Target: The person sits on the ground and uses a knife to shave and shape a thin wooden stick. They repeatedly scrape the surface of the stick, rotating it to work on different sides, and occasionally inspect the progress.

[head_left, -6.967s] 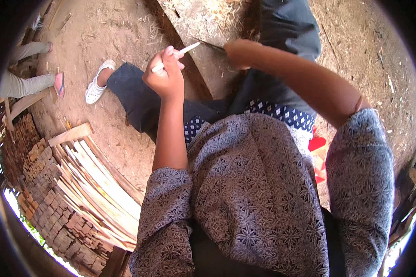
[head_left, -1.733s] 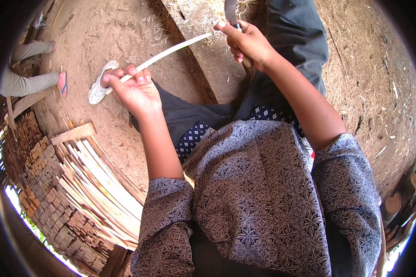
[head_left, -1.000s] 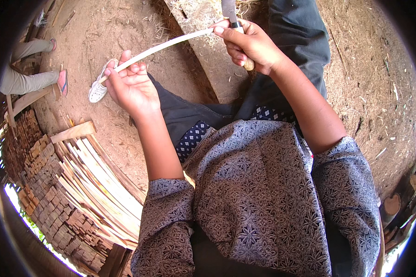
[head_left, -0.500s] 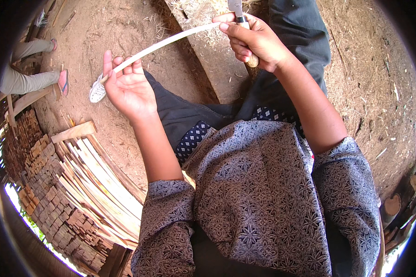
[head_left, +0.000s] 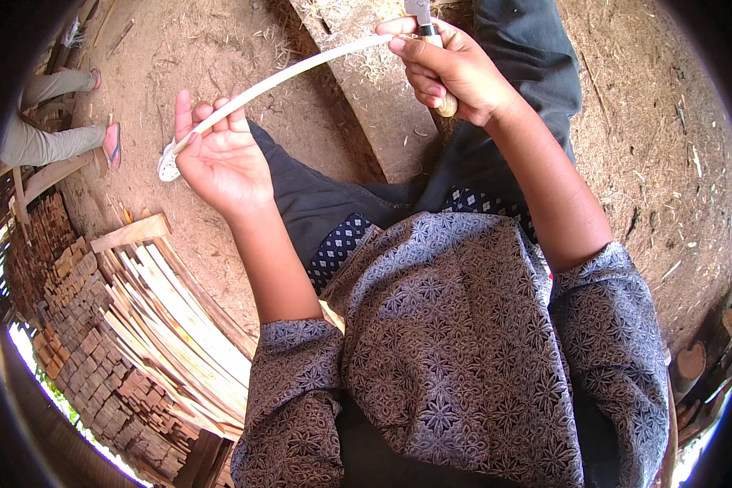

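Note:
A thin, pale wooden strip (head_left: 289, 75) spans between my two hands, bowed upward in an arc. My left hand (head_left: 226, 167) pinches its left end between thumb and fingers, palm turned up, with the index finger raised. Wrapped round the light wooden handle of a knife (head_left: 446, 106), my right hand (head_left: 459, 75) also takes the strip's other end between thumb and index finger. The knife's metal blade points away from me and is cut off by the upper edge of the view.
Below my hands lies a wooden plank (head_left: 394, 134) strewn with shavings. A stack of cut wood pieces (head_left: 98, 350) and a bundle of long pale strips (head_left: 179, 317) lie at left. Another person's legs (head_left: 53, 146) show at far left. My white shoe (head_left: 168, 165) is behind my left hand.
My left hand has shifted slightly left and down with its end of the strip. The right hand and knife have moved up and to the right a little.

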Motion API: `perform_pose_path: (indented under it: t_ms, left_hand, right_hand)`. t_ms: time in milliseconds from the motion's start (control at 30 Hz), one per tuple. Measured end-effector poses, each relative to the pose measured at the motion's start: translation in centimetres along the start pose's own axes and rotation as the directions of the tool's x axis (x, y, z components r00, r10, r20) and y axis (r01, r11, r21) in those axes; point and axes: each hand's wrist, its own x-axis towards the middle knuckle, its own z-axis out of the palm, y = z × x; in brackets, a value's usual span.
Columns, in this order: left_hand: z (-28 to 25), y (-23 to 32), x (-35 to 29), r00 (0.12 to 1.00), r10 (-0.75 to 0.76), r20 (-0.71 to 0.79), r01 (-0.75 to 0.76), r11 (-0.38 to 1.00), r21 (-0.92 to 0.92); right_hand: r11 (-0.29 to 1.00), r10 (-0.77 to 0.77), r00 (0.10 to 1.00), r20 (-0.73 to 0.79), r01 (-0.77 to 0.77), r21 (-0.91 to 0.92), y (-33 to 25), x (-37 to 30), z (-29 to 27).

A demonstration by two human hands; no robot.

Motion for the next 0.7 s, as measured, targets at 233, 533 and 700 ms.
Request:
perform_pose_path:
  t_ms: [233, 533, 700]
  left_hand:
    - [0.7, 0.4, -0.1, 1.0, 0.011, -0.008, -0.011, 1.0, 0.009]
    - [0.9, 0.6, 0.0, 0.998, 0.058, -0.001, -0.057, 0.994, 0.097]
    - [0.9, -0.4, 0.3, 0.985, 0.171, 0.008, -0.155, 0.871, 0.466]
  right_hand:
    - [1.0, -0.001, 1.0, -0.007, 0.001, 0.008, -0.1, 0.0, 0.0]
    - [1.0, -0.001, 1.0, -0.016, 0.001, 0.002, -0.2, 0.1, 0.2]
    - [0.964, 0.053, 0.994, -0.1, -0.077, -0.256, -0.1, 1.1, 0.0]
